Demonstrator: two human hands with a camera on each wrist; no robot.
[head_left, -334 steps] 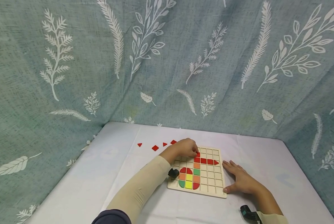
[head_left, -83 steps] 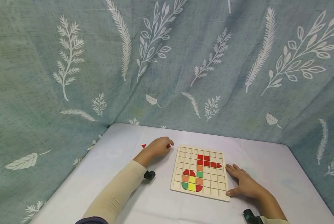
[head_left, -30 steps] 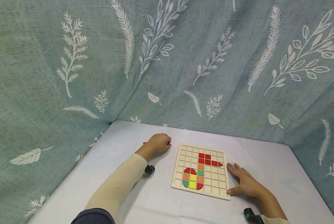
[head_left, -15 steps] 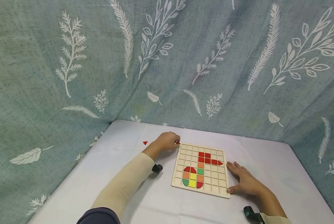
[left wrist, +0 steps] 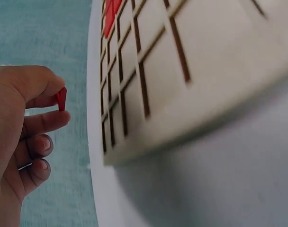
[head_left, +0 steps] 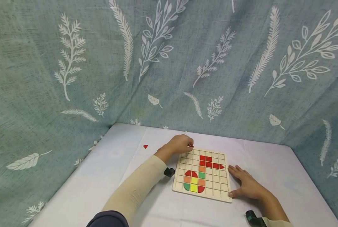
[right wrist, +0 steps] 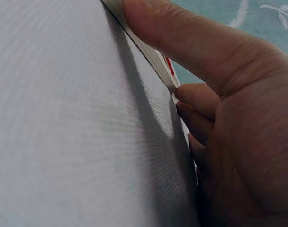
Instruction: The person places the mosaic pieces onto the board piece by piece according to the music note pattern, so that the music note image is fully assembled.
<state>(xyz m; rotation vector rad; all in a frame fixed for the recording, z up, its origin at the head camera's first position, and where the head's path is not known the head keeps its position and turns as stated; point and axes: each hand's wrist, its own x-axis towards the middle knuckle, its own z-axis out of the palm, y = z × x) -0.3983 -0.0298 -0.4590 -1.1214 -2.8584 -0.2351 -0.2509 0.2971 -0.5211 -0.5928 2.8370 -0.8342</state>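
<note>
My left hand (head_left: 181, 143) is raised over the far left corner of the pale wooden grid board (head_left: 220, 189). Between its thumb and index finger it pinches a small red triangle tile (left wrist: 62, 99), seen nearly edge-on in the left wrist view. Red, orange, green and yellow tiles sit in the board's cells, with a red triangle (head_left: 221, 166) ending a red row at the right. My right hand (head_left: 247, 184) rests on the table with spread fingers, along the board's right edge. Its thumb (right wrist: 182, 35) touches the board's rim near the front corner.
A loose red triangle (head_left: 145, 146) lies on the white-covered table (head_left: 81, 186), left of the board. Another red tile (head_left: 159, 149) shows partly behind my left wrist. A blue-green leaf-patterned cloth (head_left: 169, 63) hangs behind the table.
My left hand has picked up the red triangle tile from the table and carried it right to the board's far left corner. Earlier, a red square was added to the board. My right hand stays put.
</note>
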